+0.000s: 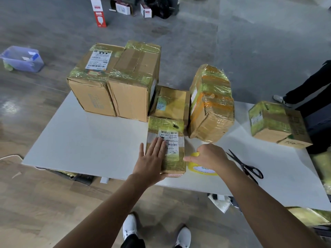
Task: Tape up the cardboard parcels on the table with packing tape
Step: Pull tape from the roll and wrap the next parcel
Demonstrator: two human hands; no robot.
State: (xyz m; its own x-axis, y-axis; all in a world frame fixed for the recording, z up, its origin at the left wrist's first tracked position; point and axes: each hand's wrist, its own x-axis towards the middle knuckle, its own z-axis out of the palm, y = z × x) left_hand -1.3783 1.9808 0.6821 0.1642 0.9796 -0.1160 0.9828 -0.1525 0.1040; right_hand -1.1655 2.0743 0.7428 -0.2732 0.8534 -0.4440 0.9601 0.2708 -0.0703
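Note:
A small flat cardboard parcel (pixel 170 140) with a white shipping label lies near the front edge of the white table (pixel 86 140), wrapped in yellowish tape. My left hand (pixel 152 158) presses flat on its left side, fingers straight. My right hand (pixel 209 156) grips the yellow packing tape roll (pixel 198 170) just right of the parcel, thumb touching the parcel's right edge. Behind stand two big taped boxes (pixel 114 81), a small box (pixel 172 102) and a bulging taped parcel (pixel 211 104).
Black scissors (pixel 247 167) lie on the table right of the tape roll. Another taped box (pixel 275 122) sits at the far right edge. A person's legs (pixel 308 86) stand beyond it. A blue plastic bin (pixel 23 59) and small cartons (pixel 100 13) are on the floor.

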